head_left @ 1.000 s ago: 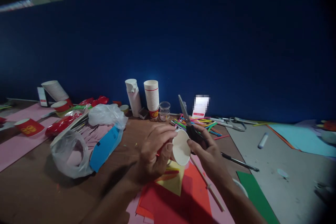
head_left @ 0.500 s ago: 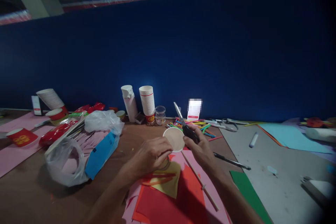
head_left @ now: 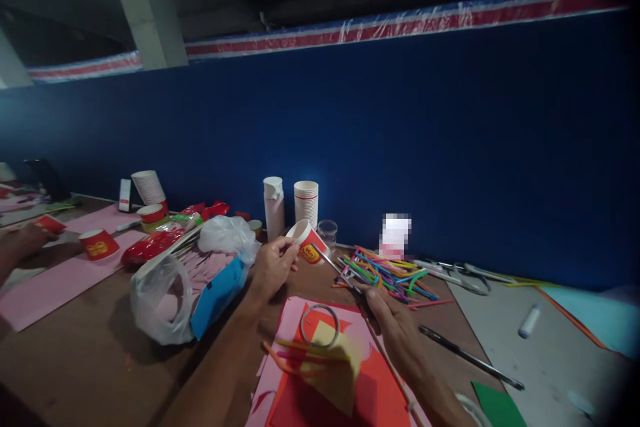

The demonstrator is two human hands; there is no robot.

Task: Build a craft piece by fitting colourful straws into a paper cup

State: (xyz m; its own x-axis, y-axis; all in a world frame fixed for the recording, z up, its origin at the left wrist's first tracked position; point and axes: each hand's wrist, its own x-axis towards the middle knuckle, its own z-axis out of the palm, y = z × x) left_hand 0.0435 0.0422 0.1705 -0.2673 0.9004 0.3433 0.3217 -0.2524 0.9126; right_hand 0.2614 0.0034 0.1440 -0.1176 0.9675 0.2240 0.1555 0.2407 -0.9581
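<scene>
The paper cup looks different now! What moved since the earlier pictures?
The left hand lifted the paper cup forward, toward the blue wall, and turned it, so its red side shows instead of its white end. The right hand dropped lower, away from the cup, still gripping the scissors, whose blades now tilt toward the cup. The coloured straws and plastic bag stayed put.

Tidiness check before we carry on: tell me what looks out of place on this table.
The stack of white paper cups at back left tilts sideways over a red cup, unlike the upright stack beside the white bottle. A crumpled plastic bag also sprawls across the pink paper strips.
</scene>
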